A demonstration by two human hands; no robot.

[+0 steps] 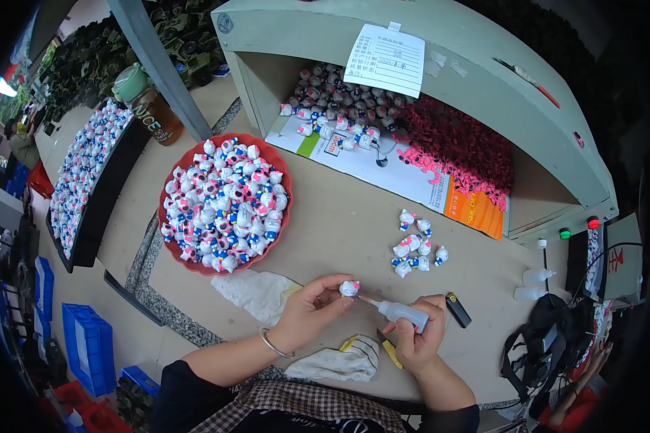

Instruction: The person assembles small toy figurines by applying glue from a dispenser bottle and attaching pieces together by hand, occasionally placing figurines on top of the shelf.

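Pinching a small white plastic figurine (349, 288) in our left hand (307, 312), we grip a translucent squeeze bottle (403, 313) in our right hand (415, 339), nozzle touching it.

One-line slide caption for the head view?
Left hand holds a small white figurine; right hand points a clear squeeze bottle at it.

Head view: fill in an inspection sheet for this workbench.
Surface: beige bench top, bare in the middle.
Job's things: small figurine in left hand; squeeze bottle in right hand, nozzle at the figurine.
Clutter: red bowl heaped with figurines, loose group, cloths, black lighter-like item, spare bottles.
Hands: both closed on their items.
Cables: black cord at right.
Surroundings: open cabinet, blue crates.
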